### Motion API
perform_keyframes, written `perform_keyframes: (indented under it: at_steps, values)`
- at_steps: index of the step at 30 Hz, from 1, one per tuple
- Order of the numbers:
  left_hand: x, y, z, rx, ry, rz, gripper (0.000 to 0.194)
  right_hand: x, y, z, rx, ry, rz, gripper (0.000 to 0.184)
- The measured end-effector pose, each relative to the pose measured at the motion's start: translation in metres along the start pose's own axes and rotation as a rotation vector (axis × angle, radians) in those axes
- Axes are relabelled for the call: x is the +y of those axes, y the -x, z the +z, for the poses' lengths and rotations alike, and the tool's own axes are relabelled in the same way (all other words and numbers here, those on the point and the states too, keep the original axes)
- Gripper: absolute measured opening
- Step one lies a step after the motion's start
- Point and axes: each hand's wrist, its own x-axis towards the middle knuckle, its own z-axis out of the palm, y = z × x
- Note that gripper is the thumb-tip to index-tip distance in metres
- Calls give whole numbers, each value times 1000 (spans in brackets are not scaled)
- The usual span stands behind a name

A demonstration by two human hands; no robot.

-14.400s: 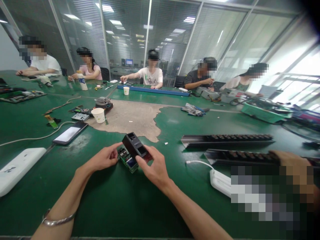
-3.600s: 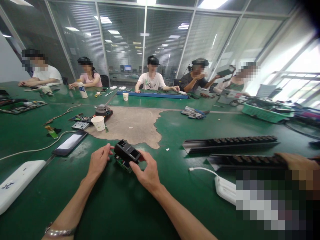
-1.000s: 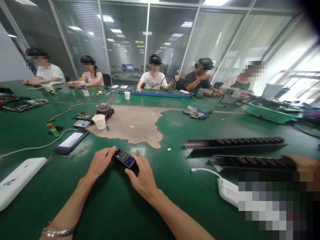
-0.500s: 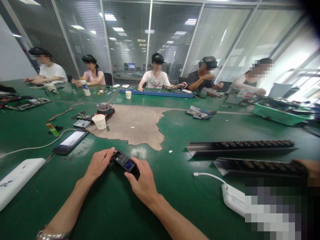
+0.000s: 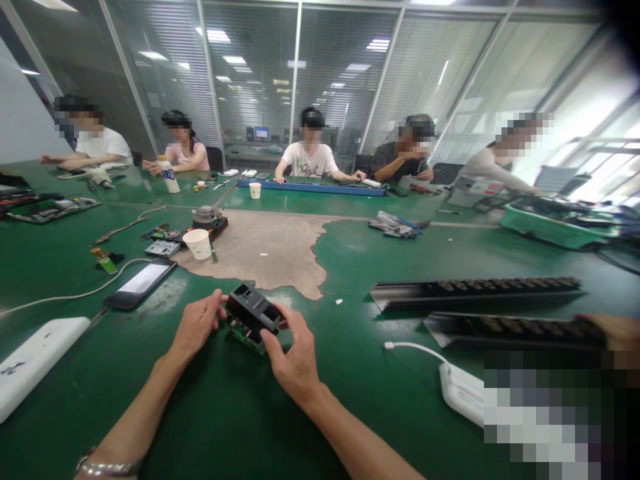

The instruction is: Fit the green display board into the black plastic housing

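Observation:
A black plastic cover (image 5: 255, 308) with cut-out openings is raised and tilted in front of me. Right below it a green circuit board (image 5: 246, 335) shows, partly hidden by the cover. My right hand (image 5: 296, 347) grips the cover's right end between thumb and fingers. At the left end, my left hand (image 5: 199, 325) is closed, its fingertips against the edge where the board and cover meet; the exact contact is hard to see. Near my left hand lies a phone (image 5: 141, 285) with a lit screen.
White power bank (image 5: 43, 360) at left, paper cup (image 5: 199, 245) beside loose electronic parts. Two long black metal channels (image 5: 475, 293) lie at right, a co-worker's hand (image 5: 617, 331) on the nearer one. Gloves (image 5: 395, 225) and a green basket (image 5: 560, 227) are farther off. Several people sit opposite.
The black cover has tipped up and come apart from the circuit board, which now shows beneath it. My right hand has risen slightly with the cover. My left hand stays nearly in place.

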Motion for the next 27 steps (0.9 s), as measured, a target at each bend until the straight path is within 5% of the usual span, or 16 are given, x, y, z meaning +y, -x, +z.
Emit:
perform_keyframes:
  at_steps: [4, 13, 18, 27]
  values:
    - [-3, 0, 3, -47, 28, 4, 62, 13, -6, -2, 74, 74, 50, 45]
    - [-7, -1, 7, -111, 52, -11, 64, 48, -6, 2, 4, 242, 90, 46]
    - [-5, 0, 8, -151, 60, 8, 62, 49, -4, 4, 15, 282, 62, 60]
    - [-6, 0, 7, -187, 45, 24, 61, 22, -14, -7, 92, 28, 127, 44]
